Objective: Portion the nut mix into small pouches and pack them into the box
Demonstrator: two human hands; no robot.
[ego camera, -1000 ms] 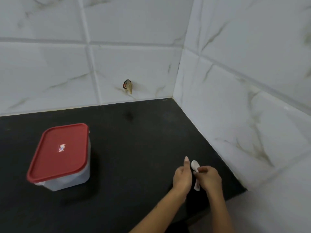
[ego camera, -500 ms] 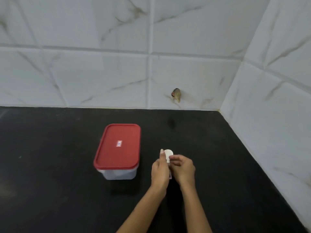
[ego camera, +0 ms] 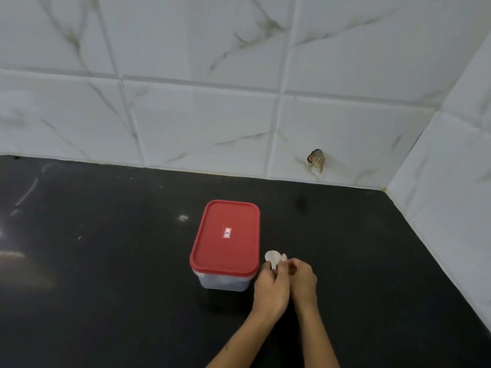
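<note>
The handle of a small white spoon (ego camera: 272, 257) is disappearing between the 2 hands, left hand (ego camera: 271, 286) and right hand (ego camera: 303, 282), with only its round bowl showing above the fingers. The contents of the box (ego camera: 222, 282) are staying unreadable behind its cloudy wall and red lid (ego camera: 225, 236), whose label (ego camera: 227, 232) is printing too small to read. Both forearms are running off the bottom edge.

Head-worn view, looking forward and down, black counter (ego camera: 106, 261) near, tiled wall corner (ego camera: 435, 112) beyond
</note>
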